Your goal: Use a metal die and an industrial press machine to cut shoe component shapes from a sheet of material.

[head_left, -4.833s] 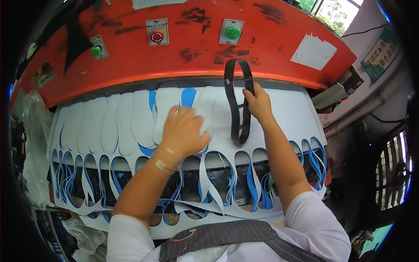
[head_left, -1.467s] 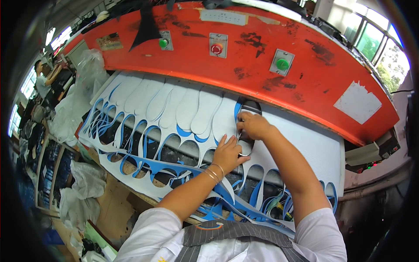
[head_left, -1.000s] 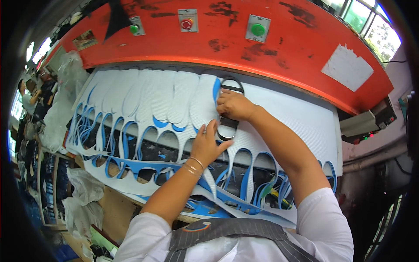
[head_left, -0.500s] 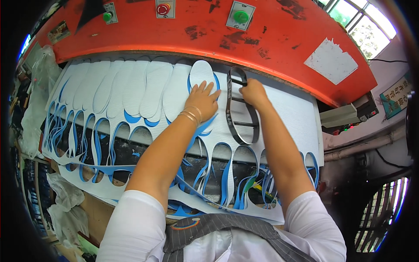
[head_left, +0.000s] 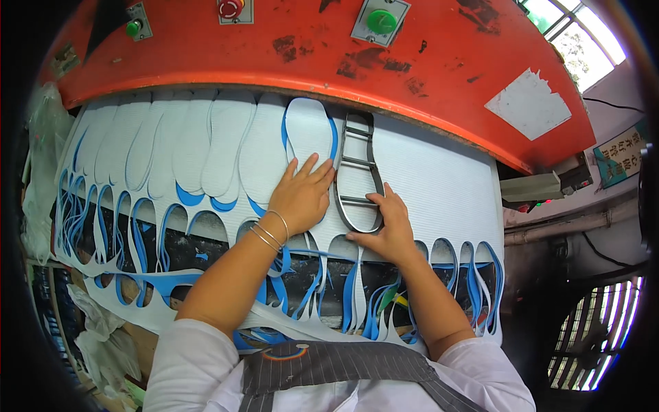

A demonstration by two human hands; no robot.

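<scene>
My left hand (head_left: pixel 302 196) lies flat with fingers spread on a white, blue-edged sole-shaped piece (head_left: pixel 306 127), near its lower end. Just right of that piece, a black metal sole-shaped cutting die (head_left: pixel 358 162) with crossbars rests on the white ribbed sheet (head_left: pixel 439 178). My right hand (head_left: pixel 388 230) grips the die's lower rounded end, its thumb below the rim and its fingers along the right side. Several more cut sole shapes (head_left: pixel 189 147) run in a row to the left, close together and partly overlapping.
A red machine beam (head_left: pixel 295 55) with green buttons (head_left: pixel 382 22) and a red knob (head_left: pixel 230 8) spans the far side. Looping white and blue offcut strips (head_left: pixel 171 285) hang along the sheet's near edge. A clear plastic bag (head_left: pixel 42 172) hangs at the left.
The die has moved left, close against the sole piece, and sits straighter. My right hand has shifted from its upper part to its lower end. My left hand has slid lower on the piece.
</scene>
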